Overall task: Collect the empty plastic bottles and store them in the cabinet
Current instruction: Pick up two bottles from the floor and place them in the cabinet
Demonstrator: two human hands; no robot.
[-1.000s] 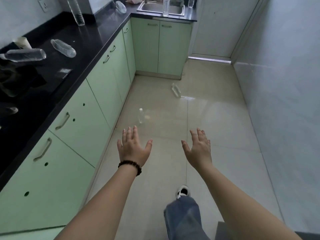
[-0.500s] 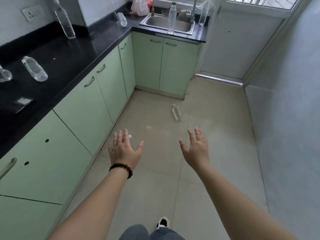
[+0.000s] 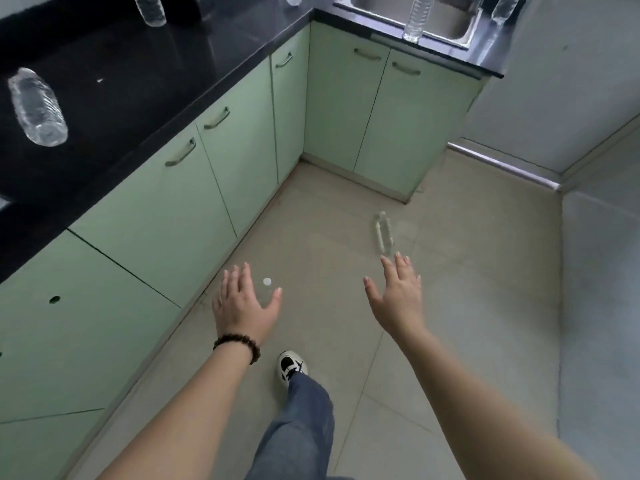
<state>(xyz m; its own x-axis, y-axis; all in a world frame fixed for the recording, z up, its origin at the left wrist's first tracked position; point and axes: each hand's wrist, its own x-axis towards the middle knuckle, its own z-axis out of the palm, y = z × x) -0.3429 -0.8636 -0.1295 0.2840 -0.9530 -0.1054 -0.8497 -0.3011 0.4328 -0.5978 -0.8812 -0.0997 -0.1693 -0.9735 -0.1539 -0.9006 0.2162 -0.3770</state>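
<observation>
My left hand (image 3: 244, 308) hovers open over the floor, and an upright clear bottle with a white cap (image 3: 267, 283) stands just past its fingers, partly hidden by the thumb. My right hand (image 3: 398, 296) is open too, fingertips just short of a clear bottle (image 3: 382, 232) lying on the tiles. On the black counter (image 3: 114, 98) another clear bottle (image 3: 37, 107) lies on its side. One bottle (image 3: 149, 8) stands at the counter's back. Two more stand by the sink, one bottle (image 3: 417, 16) at its front and one bottle (image 3: 505, 6) at the right.
Pale green cabinet doors (image 3: 194, 192) with metal handles run along the left and across the far end, all shut. A steel sink (image 3: 408, 10) is set in the far counter. White wall panels close the right side. My shoe (image 3: 290, 367) is stepping forward on the beige tiles.
I have walked forward into the kitchen: the floor bottles and far cabinets are closer. Both hands stay open and stretched ahead, now near the two floor bottles.
</observation>
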